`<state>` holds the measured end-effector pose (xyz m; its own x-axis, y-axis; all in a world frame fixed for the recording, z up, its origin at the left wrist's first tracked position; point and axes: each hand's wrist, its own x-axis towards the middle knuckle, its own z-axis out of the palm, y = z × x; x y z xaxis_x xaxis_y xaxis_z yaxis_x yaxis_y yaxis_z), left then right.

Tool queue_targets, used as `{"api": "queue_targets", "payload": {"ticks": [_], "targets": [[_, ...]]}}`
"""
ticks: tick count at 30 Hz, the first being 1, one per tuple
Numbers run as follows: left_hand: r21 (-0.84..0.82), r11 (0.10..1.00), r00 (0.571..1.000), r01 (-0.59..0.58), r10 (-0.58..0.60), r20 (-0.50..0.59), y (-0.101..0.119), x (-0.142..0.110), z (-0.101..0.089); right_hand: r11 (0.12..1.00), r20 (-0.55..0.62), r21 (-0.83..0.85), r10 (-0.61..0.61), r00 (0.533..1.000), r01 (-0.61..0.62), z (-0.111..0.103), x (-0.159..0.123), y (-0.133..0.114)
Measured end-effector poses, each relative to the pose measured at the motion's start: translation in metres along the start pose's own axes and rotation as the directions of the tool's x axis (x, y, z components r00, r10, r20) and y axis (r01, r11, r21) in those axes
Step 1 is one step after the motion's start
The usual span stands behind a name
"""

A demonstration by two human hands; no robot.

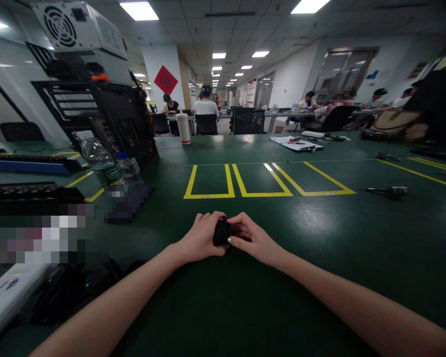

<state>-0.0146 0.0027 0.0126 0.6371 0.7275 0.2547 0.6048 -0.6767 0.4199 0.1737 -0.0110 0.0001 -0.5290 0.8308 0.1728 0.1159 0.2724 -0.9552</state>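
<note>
Between my hands, at the middle of the green table, is a small black block-like object [220, 233] whose exact kind I cannot make out. My left hand [202, 237] wraps round it from the left, fingers over its top and thumb along the near side. From the right, my right hand [253, 239] reaches it with bent fingers, thumb tip and fingertips touching its right edge. A dark part shows between the right fingers and thumb. Both forearms extend forward low over the table.
Yellow tape outlines [263, 193] lie beyond my hands. At left stand an open computer case [122, 119], a plastic bottle [100, 158] and a white power strip [15, 292]. A screwdriver [390, 190] lies right, a clipboard [293, 144] farther back. Several people sit in the background.
</note>
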Motion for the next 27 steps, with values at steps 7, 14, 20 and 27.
{"api": "queue_targets", "payload": {"ticks": [7,14,20,27], "targets": [[-0.015,1.0,1.0,0.019,-0.019,-0.009,-0.0003,0.0002,0.0013,0.999,-0.026,0.014,0.032,0.999,-0.031,0.0008,0.003,0.0004],[-0.015,1.0,1.0,0.018,-0.018,-0.005,-0.0003,-0.0001,0.0021,0.999,-0.003,-0.047,0.022,1.0,-0.022,0.0003,-0.0002,-0.0048],[-0.011,1.0,1.0,0.005,-0.005,-0.016,-0.001,-0.0003,0.003,1.0,-0.002,-0.004,0.015,1.0,-0.015,0.0004,-0.0006,-0.0058],[0.004,1.0,0.999,0.015,-0.015,-0.03,-0.0006,0.0005,0.0041,0.999,-0.027,-0.026,0.037,0.999,-0.038,0.0009,0.0019,0.0002]]}}
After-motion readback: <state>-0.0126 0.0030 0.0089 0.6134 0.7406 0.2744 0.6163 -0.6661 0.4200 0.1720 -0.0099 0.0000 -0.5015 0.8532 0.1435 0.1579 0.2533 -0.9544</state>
